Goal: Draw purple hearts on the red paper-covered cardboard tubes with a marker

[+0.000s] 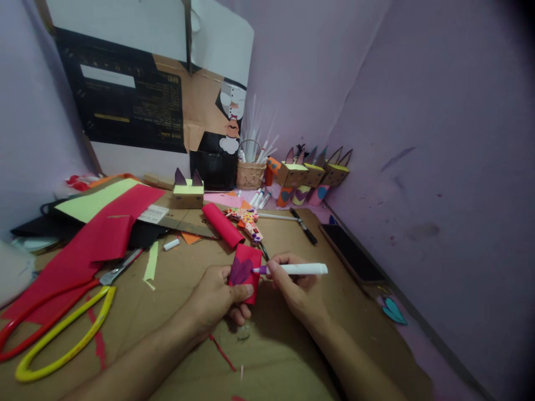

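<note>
My left hand [221, 295] holds a small red paper piece [251, 292] near the middle, thumb on its front and fingers behind. A purple heart [241, 271] shows on the red surface. My right hand [295, 281] is closed round a white marker [307, 269] with a purple tip end, which points left and meets the heart's right edge. Just behind my hands lies a red paper roll [223, 225], beside a colourful patterned glue gun [248, 221]. The marker's cap [171, 244] or a similar white cap lies to the left.
Red-and-yellow scissors [104, 292] and red paper [106, 231] lie left. A phone [353, 253] and black pen [304, 225] lie right. Boxes with pointed ears [188, 196], a basket [251, 174] and cardboard [204, 106] stand behind.
</note>
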A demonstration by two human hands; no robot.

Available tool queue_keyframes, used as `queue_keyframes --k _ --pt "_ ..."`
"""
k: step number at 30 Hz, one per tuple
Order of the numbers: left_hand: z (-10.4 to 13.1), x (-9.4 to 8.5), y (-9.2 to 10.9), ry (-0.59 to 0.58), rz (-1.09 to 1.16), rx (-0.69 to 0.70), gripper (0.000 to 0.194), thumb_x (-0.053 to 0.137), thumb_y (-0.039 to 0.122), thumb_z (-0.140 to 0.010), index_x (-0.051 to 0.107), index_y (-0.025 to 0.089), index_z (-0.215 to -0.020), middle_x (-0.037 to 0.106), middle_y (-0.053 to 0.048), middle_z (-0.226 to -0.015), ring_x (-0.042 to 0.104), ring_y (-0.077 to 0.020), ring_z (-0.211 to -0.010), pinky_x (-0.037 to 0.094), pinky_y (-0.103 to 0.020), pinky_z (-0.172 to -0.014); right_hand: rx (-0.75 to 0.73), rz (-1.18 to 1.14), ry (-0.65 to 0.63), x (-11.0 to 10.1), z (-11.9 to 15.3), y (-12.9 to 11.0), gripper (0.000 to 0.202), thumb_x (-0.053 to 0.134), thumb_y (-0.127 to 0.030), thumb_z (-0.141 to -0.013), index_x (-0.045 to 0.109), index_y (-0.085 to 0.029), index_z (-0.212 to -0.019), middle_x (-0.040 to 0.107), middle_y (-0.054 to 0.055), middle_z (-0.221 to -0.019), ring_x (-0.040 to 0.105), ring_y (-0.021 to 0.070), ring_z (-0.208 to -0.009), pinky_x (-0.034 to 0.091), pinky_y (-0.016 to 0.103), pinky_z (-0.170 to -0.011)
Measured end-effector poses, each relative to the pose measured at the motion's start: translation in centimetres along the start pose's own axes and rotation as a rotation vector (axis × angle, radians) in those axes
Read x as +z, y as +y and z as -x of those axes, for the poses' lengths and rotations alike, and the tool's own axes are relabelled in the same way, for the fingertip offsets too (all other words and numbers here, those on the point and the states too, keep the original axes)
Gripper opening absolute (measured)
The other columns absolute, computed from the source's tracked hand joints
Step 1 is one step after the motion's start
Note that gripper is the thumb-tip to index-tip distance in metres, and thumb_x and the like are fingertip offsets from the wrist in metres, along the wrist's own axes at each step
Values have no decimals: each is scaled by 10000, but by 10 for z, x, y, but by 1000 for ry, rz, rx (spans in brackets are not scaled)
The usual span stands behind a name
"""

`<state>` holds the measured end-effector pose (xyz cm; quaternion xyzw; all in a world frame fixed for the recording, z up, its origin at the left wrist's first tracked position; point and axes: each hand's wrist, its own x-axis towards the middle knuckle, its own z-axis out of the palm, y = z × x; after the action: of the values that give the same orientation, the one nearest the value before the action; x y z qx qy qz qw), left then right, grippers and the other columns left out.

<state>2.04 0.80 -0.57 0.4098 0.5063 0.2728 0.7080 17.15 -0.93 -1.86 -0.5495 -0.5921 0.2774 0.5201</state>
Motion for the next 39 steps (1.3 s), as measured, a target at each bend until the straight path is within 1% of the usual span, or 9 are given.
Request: queue_keyframes --k 4,6,11,16,21,24,30,34,39 --pt "1 1 1 5 -9 -18 130 616 166 -647 490 142 -664 523 41 -392 485 -82 -299 401 -163 -318 37 -30 50 1 0 -2 231 555 -368 -778 613 -159 -700 589 2 -522 531 109 -449 407 193 -418" --pt "0 1 0 0 -10 -11 119 605 151 -652 488 141 -671 530 40 -402 496 -82 -314 406 -161 -322 22 -12 36 1 0 -2 222 551 -361 -781 615 -160 -712 593 4 -537 540 112 -468 410 194 -429" --pt "0 0 0 -1 -33 -4 118 600 155 -660 485 139 -679 538 29 -397 494 -82 -316 403 -158 -322 -10 12 -16 1 0 -1 213 535 -337 -792 608 -163 -691 552 -15 -504 502 100 -450 381 189 -422" --pt "0 0 -1 -7 -39 -12 118 595 169 -664 482 140 -680 553 15 -396 485 -80 -308 399 -160 -325 -5 -11 10 2 0 -1 213 536 -343 -793 617 -162 -715 572 -4 -528 520 108 -467 390 198 -433" --pt "-2 -1 -3 -7 -36 1 135 609 179 -644 488 139 -689 550 19 -394 489 -83 -314 401 -162 -328 -9 -8 -24 2 0 1 217 539 -343 -788 612 -162 -693 540 -18 -496 484 96 -436 361 189 -411" --pt "-2 -1 -3 -7 -42 -14 142 610 200 -645 486 142 -684 559 9 -394 481 -82 -303 387 -160 -318 10 -37 -6 2 1 2 223 537 -353 -792 612 -162 -705 553 -12 -516 505 102 -457 376 189 -423" --pt "-2 -1 -3 2 -21 15 190 656 214 -604 502 139 -685 550 30 -422 504 -88 -330 399 -168 -328 -4 -41 -38 3 0 2 207 541 -336 -795 608 -166 -697 556 -12 -519 488 95 -454 371 191 -428" --pt "-2 -1 -3 -4 -41 -2 156 629 209 -634 496 142 -680 554 17 -400 486 -84 -310 385 -165 -322 -2 -56 18 3 1 3 219 546 -365 -793 621 -169 -731 569 -3 -533 548 123 -491 407 210 -451" --pt "-2 -1 -2 -1 -38 -4 148 619 190 -633 488 145 -686 557 16 -389 482 -85 -304 397 -174 -332 -36 -41 0 3 0 5 198 547 -347 -805 634 -172 -776 584 -1 -556 556 124 -510 424 213 -474"
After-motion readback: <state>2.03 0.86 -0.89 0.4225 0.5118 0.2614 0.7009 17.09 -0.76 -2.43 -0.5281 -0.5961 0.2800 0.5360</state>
